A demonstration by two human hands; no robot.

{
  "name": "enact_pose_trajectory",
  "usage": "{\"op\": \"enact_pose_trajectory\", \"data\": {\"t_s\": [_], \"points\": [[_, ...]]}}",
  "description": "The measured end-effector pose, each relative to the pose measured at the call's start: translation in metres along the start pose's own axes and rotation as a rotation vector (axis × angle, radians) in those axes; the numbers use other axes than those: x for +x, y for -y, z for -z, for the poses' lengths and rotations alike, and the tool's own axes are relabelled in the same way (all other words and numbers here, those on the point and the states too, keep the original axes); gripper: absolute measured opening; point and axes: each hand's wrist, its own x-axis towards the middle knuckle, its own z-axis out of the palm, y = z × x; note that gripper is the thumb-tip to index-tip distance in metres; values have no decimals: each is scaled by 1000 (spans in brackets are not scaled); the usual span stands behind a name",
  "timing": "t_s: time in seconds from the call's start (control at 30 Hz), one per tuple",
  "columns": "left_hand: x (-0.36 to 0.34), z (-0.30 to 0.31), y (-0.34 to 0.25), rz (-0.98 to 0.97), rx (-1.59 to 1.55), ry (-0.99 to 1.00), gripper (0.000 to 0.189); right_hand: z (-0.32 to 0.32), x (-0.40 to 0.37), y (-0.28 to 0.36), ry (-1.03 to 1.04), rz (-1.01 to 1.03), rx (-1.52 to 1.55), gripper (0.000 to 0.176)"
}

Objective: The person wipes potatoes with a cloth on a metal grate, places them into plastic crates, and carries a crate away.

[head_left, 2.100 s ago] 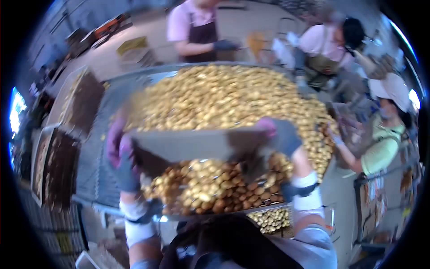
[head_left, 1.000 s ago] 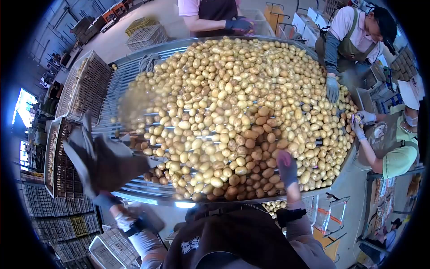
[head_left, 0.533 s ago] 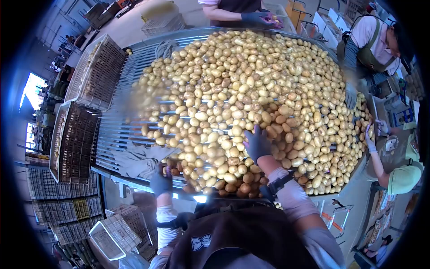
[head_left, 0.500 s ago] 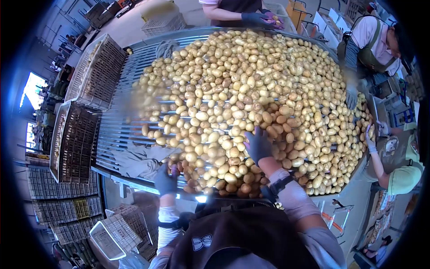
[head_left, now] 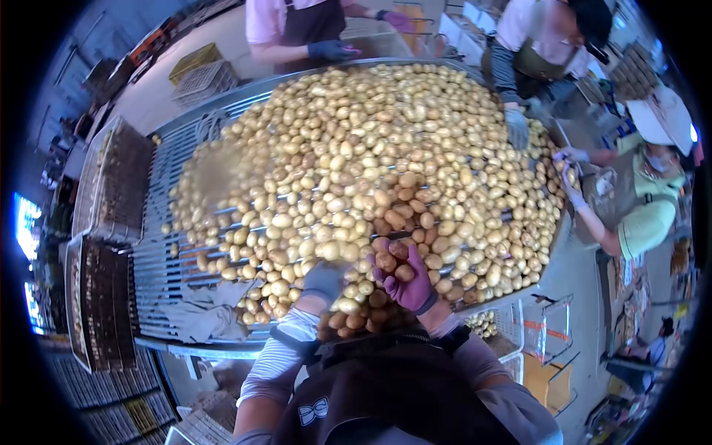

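- While the right hand [head_left: 415, 291] sits palm up, its gloved grip is half curled, with a few brownish potatoes [head_left: 386, 261] cupped loosely in the fingers.
- The left hand [head_left: 323, 280] is just beside it, low over the paler ones. It's blurry, so I can't tell how open that grip is or if it's got anything.
- Risk, imo: that handful is stacked on open fingers, so a tilt or bump could roll one off. The heap [head_left: 415, 133] also runs right up to the near side, so a forearm or apron [head_left: 400, 386] leaning in might nudge some over.
- Grey cloth [head_left: 208, 315] is crumpled on the slatted bench [head_left: 157, 271], left of the heap. Could snag a sleeve, I guess.
- Two tall crates [head_left: 122, 178] [head_left: 100, 304] are at the left end; a co-worker's glove [head_left: 517, 127] rests on the far right of the heap.
- Branding: pale logo [head_left: 313, 410] on the apron, maybe stylised letters. No words I can read anywhere.
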Motion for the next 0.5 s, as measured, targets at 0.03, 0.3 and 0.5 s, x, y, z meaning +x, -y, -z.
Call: {"op": "enact_pose_trajectory", "data": {"t_s": [0.03, 0.3, 0.5], "points": [[2, 6, -2, 21, 8, 40, 44, -11, -9, -3, -42, 41, 64, 50], [-23, 45, -75, -230, -362, -443, 41, 1, -62, -25, -124, 363, -71, 47], [-21, 72, -176, -958, -216, -352, 61, 62, -109, -49, 77, 568, -51, 50]]}}
